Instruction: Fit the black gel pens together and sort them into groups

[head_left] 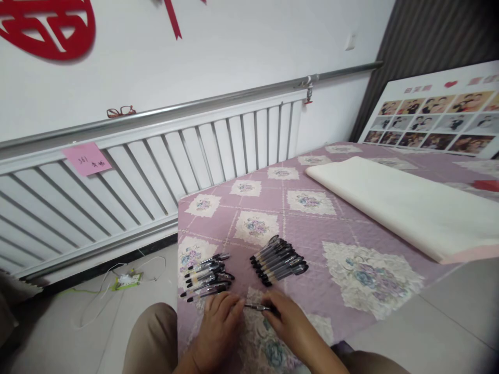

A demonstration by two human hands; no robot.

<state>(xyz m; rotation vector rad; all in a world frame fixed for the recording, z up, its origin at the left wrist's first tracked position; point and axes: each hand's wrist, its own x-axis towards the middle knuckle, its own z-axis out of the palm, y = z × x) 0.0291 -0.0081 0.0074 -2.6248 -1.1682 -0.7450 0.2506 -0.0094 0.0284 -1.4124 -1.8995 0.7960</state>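
Observation:
A slim pen (257,307) with a clear barrel and dark ends spans the gap between my hands, low over the tablecloth. My left hand (220,322) is closed at its left end, and my right hand (286,319) grips its dark right end. What lies under the fingers is hidden. Just above my left hand lies a loose group of similar pens (208,278), roughly parallel, dark ends to the left. A neater, tighter row of black-capped pens (278,261) rests above my right hand.
Purple floral cloth (300,223) covers the table. A folded cream sheet (401,208) lies to the right, with a photo board (436,114) behind it. Along the wall runs a white radiator (202,156) with a pink note (88,158). A power strip (128,281) sits on the floor.

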